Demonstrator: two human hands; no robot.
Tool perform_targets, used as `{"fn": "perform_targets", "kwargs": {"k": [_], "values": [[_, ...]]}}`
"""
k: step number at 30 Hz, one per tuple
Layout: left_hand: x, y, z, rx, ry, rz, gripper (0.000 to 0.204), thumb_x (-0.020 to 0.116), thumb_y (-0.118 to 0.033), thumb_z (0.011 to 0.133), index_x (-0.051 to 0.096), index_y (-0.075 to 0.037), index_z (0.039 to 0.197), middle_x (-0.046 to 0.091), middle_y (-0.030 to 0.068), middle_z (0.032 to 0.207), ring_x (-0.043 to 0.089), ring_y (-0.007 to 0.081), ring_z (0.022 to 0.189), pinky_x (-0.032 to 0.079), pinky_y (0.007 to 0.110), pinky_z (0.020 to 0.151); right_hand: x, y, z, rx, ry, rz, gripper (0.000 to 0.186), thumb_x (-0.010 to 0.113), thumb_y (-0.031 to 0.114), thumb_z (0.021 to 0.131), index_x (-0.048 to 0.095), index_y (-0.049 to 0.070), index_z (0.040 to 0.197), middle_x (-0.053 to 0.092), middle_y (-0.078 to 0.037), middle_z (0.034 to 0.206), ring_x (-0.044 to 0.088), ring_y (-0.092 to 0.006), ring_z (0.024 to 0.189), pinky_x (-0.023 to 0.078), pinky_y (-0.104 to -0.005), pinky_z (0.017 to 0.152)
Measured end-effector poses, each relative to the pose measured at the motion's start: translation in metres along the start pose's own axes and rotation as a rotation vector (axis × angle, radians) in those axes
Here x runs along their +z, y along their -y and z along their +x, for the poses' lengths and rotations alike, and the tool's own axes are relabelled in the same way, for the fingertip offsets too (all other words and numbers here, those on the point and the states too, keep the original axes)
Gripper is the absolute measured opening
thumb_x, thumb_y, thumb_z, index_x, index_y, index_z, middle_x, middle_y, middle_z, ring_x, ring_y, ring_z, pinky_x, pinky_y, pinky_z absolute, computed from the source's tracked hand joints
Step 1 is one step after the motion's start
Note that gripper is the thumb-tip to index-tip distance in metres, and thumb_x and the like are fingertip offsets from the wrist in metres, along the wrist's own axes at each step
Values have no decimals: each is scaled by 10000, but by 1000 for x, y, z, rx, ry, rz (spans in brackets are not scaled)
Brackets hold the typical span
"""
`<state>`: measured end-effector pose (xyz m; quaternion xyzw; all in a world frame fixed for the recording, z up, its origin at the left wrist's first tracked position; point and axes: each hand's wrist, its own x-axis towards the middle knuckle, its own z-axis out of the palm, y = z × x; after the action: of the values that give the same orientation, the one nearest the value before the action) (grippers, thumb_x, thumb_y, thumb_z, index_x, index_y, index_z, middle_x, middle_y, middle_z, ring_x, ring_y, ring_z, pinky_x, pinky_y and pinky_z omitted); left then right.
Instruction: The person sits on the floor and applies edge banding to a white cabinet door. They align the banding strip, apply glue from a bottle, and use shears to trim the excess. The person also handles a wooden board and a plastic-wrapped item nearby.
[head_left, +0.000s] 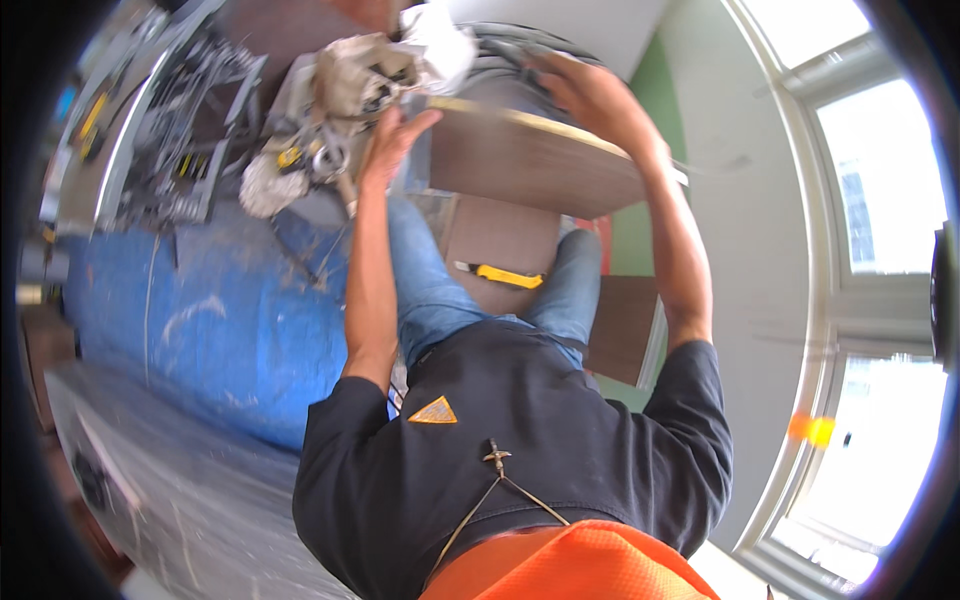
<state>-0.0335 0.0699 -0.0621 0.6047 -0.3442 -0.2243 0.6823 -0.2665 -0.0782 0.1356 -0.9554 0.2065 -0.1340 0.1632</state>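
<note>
A brown board [530, 165] with a pale yellow edge stands across my knees. My left hand [390, 145] is at its left end, with fingers stretched and the thumb apart over the corner. Above the board's far edge, my right hand [590, 95] is raised with its fingers curled. It is smeared by motion, and a dark shape by its fingertips is too blurred to name. A yellow utility knife [508, 276] lies on a brown panel [500, 235] between my legs.
A beige cloth bag [355, 75] and a tool pouch with a yellow tape measure [289, 158] sit left of the board. Metal parts [190, 130] crowd the far left, above a blue sheet [230, 320]. Coiled grey hose [490, 45] lies behind; windows [880, 180] line the right wall.
</note>
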Motion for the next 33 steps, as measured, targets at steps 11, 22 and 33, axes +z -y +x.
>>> {"fn": "perform_targets", "kwargs": {"k": [11,22,33], "values": [[-2,-16,-2,-32,182,-44,1000,832,-489,740,423,119,1420,534,296,1364,499,343,1300,392,384,1076,-30,-102,-147,537,-401,204,330,508,197,1023,623,45,1291,527,4,782,424,-67,655,382,-238,597],[10,18,6,-26,78,29,992,814,-593,740,493,99,1375,612,228,1244,586,272,1139,484,371,944,54,-192,-208,726,-524,675,454,679,342,967,564,15,1259,414,57,659,367,-30,567,266,-197,489],[21,50,7,-41,-10,62,755,792,-458,834,542,49,1334,660,125,1136,605,203,1060,467,323,945,72,-215,-178,658,-468,722,404,628,467,971,486,140,781,394,45,640,314,-73,553,240,-255,516]]}}
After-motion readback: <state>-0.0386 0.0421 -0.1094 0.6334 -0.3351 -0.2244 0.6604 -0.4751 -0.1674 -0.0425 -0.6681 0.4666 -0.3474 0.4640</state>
